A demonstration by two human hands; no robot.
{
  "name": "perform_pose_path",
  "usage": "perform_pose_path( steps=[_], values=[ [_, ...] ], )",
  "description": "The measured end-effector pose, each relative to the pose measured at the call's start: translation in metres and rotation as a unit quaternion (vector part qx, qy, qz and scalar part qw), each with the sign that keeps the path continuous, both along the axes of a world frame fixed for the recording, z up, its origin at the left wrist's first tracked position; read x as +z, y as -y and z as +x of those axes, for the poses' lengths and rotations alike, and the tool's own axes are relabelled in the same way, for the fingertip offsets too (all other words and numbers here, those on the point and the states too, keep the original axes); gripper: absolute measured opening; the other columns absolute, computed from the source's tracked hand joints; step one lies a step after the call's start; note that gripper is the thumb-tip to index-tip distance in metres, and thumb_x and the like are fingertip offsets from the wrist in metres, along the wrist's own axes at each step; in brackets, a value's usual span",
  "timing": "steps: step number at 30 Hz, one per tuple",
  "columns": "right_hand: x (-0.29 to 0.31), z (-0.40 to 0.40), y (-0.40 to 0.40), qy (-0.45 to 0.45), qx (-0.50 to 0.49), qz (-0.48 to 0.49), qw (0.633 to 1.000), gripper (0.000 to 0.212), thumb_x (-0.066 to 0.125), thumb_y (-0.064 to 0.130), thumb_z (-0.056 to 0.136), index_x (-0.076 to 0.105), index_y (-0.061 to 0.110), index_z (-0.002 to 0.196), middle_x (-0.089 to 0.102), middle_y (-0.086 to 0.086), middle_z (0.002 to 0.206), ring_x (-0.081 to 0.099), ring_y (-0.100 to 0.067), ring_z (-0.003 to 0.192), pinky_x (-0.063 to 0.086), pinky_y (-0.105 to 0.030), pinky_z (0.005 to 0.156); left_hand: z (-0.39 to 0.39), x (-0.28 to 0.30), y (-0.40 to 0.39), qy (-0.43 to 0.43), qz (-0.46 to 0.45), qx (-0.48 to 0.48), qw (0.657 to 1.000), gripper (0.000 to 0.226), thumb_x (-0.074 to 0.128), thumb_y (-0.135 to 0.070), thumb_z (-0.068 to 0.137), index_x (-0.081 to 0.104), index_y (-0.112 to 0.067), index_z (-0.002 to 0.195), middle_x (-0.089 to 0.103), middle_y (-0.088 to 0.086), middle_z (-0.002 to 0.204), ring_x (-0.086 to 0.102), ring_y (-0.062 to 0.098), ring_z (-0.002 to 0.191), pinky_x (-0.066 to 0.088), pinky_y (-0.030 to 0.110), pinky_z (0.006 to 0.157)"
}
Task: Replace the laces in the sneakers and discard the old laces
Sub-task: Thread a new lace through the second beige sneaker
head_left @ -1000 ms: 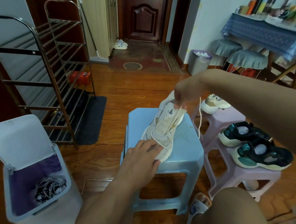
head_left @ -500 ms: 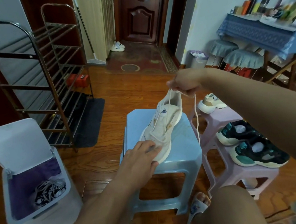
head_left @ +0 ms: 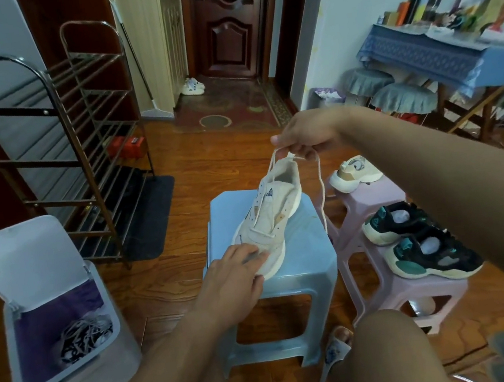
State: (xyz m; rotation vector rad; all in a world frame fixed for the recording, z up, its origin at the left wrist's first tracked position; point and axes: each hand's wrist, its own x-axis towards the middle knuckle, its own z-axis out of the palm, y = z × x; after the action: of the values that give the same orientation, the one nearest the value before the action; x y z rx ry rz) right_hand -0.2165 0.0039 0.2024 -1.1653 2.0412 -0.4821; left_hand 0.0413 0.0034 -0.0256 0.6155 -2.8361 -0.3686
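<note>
Pinching cream lace (head_left: 321, 188) in right hand (head_left: 307, 132); left hand (head_left: 232, 273) pressing flat on sneaker (head_left: 271, 217), tongue logo unreadable.

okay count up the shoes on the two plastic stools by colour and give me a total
Cream sneakers: 2, one on the blue stool under the left hand, its lace pinched by the right hand, and one at the far end of the pink stool.
Black and teal sneakers: 2, both on the pink stool.
Total: 4 shoes.
</note>
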Motion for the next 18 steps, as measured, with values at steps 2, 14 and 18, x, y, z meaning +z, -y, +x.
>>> perform_pose_path(
  steps=[2,14,18],
  values=[
    [0.017,0.001,-0.011,-0.024,0.055,0.004,0.998,0.026,0.059,0.029,0.101,0.074,0.008,0.097,0.052,0.002,0.064,0.045,-0.015,0.06,0.042,-0.032,0.061,-0.002,0.005,0.002,0.008,0.05,0.004,0.999,0.048,0.047,-0.036,0.103,0.047,-0.034,0.151,0.043,-0.013,0.147,0.038,0.008,0.135,0.046,0.031,0.101],
    [0.144,0.022,-0.082,-0.263,0.12,-0.117,0.95,0.016,0.062,0.024,0.1,0.072,0.021,0.09,0.068,0.005,0.075,0.059,-0.011,0.07,0.047,-0.024,0.066,-0.089,0.264,0.014,-0.143,0.36,-0.05,0.921,0.022,0.064,-0.028,0.101,0.071,-0.017,0.119,0.076,-0.002,0.107,0.073,0.014,0.101,0.057,0.026,0.089],
    [0.18,0.019,-0.098,-0.265,0.107,-0.151,0.946,0.019,0.063,0.025,0.1,0.074,0.01,0.096,0.069,0.0,0.079,0.055,-0.014,0.065,0.046,-0.022,0.057,-0.088,0.317,0.005,-0.149,0.402,-0.078,0.9,0.023,0.058,-0.02,0.104,0.069,-0.008,0.119,0.077,0.009,0.11,0.075,0.017,0.1,0.058,0.03,0.089]
  ],
)
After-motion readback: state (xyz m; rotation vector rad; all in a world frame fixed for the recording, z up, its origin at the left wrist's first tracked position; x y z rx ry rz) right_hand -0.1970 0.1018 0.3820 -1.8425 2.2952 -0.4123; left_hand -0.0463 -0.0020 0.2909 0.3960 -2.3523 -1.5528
